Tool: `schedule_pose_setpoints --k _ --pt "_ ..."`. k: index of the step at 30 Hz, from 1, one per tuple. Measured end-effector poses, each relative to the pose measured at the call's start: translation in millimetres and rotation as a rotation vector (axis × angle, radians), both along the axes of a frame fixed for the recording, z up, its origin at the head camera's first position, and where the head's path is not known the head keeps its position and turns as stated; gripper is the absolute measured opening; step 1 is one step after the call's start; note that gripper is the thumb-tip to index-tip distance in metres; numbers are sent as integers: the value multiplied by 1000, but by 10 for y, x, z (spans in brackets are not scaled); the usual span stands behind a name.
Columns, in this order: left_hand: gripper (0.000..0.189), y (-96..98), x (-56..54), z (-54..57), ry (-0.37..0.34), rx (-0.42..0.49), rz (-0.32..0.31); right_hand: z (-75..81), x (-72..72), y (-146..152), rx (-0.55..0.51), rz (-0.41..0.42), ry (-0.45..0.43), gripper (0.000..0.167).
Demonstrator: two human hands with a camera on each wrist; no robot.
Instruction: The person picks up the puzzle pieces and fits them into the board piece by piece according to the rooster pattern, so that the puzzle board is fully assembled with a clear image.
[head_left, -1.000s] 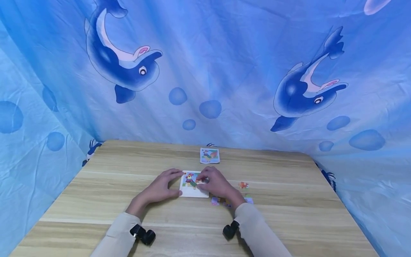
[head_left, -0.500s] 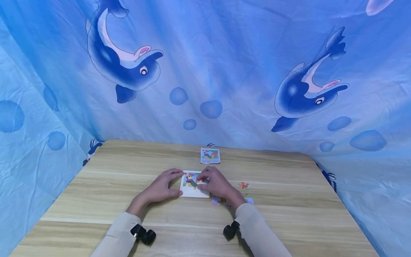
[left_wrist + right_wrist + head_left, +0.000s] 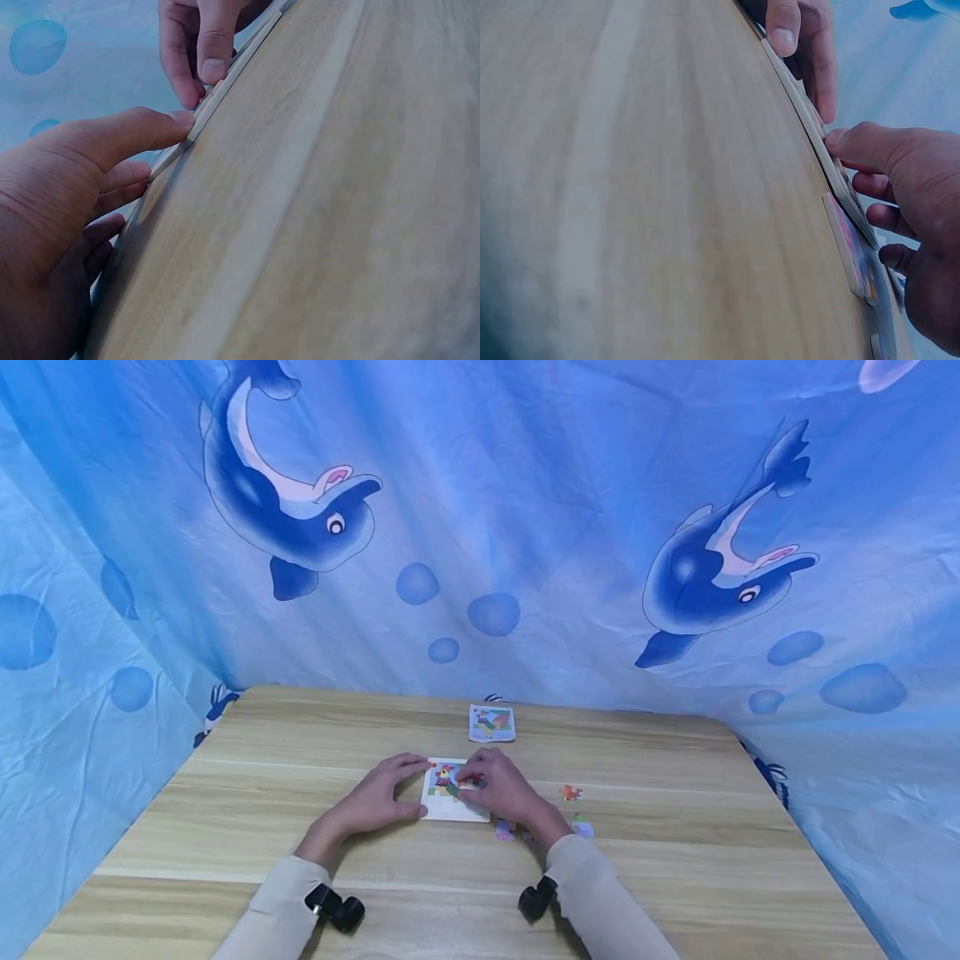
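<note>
A white puzzle board point(image 3: 455, 812) lies flat on the table, with a part-filled rooster picture in its upper area. My left hand point(image 3: 372, 797) holds the board's left side, thumb at the near corner and forefinger at the far corner. In the left wrist view, the left thumb point(image 3: 161, 129) presses the board's edge. Over the right part of the picture, my right hand point(image 3: 504, 783) pinches a reddish puzzle piece point(image 3: 474, 778), mostly hidden by the fingers. Seen from the right wrist, the right thumb point(image 3: 862, 144) is low over the board.
Loose puzzle pieces lie right of the board: an orange one point(image 3: 571, 792), a lilac one point(image 3: 582, 830) and others partly under the right wrist. A rooster picture card point(image 3: 492, 724) lies behind the board. A blue dolphin-print cloth point(image 3: 480, 527) hangs behind the wooden table point(image 3: 300, 735).
Both hands stay in nearly the same place on the board. The right fingers shift very slightly to the left over the picture.
</note>
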State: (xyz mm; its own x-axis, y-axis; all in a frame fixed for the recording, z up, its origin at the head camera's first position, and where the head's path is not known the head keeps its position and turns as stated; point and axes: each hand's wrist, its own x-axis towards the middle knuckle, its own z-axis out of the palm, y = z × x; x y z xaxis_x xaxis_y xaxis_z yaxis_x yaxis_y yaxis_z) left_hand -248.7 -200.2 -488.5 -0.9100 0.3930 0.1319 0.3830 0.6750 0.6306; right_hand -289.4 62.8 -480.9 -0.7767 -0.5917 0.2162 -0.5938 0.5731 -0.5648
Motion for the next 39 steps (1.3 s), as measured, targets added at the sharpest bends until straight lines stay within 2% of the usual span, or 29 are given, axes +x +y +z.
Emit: schedule_pose_setpoints --k 8,13,21,31,35,39 --pt "74 -5 8 3 -21 -2 6 24 27 20 16 1 -17 19" --pt "75 1 11 -11 -31 -7 8 29 59 178 -8 3 -3 20" --pt "75 5 8 -22 -27 -11 6 93 132 747 -77 -86 -66 29" --pt "77 -25 2 -5 -28 -19 20 54 141 1601 -89 -257 -27 24" --pt "76 -21 -1 -9 -31 -19 18 0 167 1798 -72 -283 -32 22" --pt "75 -6 0 -18 -32 -16 16 -42 202 1866 -63 -278 -59 21"
